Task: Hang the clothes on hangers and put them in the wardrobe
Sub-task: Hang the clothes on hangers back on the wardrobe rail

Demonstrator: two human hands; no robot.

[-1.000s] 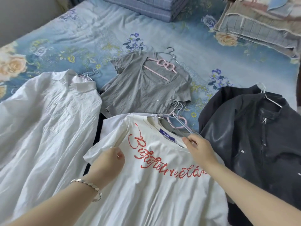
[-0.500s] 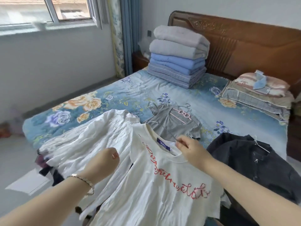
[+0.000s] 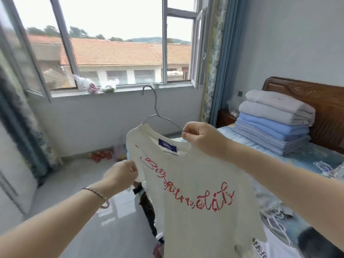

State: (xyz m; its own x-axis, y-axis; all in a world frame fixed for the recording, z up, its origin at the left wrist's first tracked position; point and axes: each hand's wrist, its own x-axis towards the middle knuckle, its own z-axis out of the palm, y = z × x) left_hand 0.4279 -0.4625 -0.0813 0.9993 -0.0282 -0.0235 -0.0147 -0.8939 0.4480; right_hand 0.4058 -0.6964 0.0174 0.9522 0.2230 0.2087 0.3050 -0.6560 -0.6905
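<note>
While pinching hanger [image 3: 155,107] with right hand [image 3: 202,138], shirt [image 3: 195,211] at eight o'clock with left hand [image 3: 119,177], probably straightening shoulders; next, carry to wardrobe, unseen.

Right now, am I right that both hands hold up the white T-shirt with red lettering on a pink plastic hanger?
Not quite: the head view shows the hanger is thin grey metal wire, not pink plastic. The rest holds: the left hand pinches the white T-shirt at its shoulder and the right hand pinches the wire.
</note>
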